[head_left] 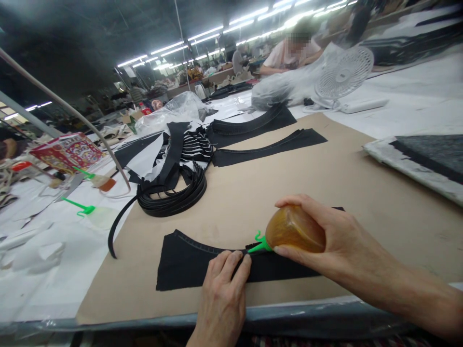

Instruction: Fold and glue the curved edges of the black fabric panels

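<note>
My right hand (342,246) is wrapped around a squeeze glue bottle (294,229) of amber liquid, tilted on its side. Its green nozzle (259,246) points left, with the tip at the curved upper edge of a black fabric piece (184,267). My left hand (226,284) presses bent fingers together on that edge, just left of the nozzle tip; its thumb is hidden. The fabric lies flat on brown paper (119,289), with short marks along its curve. My right hand and the bottle cover part of its right end.
Beyond lie a coil of black strips (173,197), curved black pieces (271,147) and striped fabric (197,144). Two more green-nozzled bottles, one amber (103,182), lie left near a thin pole (83,118). A board (415,166) sits right; a white fan (343,74) and a person are farther back.
</note>
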Motion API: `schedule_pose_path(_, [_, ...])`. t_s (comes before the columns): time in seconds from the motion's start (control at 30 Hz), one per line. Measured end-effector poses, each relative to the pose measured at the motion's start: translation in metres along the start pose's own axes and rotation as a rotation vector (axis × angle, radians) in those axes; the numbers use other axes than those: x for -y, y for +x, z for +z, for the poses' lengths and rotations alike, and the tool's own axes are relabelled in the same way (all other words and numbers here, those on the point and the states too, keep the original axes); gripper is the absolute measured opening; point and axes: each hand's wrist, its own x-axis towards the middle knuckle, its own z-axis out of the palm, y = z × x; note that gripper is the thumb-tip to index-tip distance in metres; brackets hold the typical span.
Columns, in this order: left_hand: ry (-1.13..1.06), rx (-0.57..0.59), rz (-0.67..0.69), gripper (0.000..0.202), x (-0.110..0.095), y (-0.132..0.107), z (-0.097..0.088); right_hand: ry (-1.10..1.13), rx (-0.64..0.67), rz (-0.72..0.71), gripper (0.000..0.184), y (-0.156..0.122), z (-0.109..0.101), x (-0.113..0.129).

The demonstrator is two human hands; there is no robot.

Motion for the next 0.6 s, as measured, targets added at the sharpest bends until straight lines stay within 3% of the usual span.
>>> schedule_pose_path(0.23, [0.003, -0.005, -0.002, 0.036, 0.0013, -0.002, 0.0015, -0.047, -0.02, 0.026, 0.044, -0.0021, -0.0108, -0.0036])
schedule_pose_path(0.47, [0.008, -0.003, 0.008, 0.036, 0.0007, -0.0008, 0.0005, 0.004, 0.0, 0.002, 0.042, 0.0025, -0.0012, 0.0033])
schedule_pose_path(0.6, [0.017, -0.005, 0.009, 0.036, 0.0005, -0.0007, 0.0001, -0.008, 0.003, 0.027, 0.039, 0.0008, -0.006, 0.0])
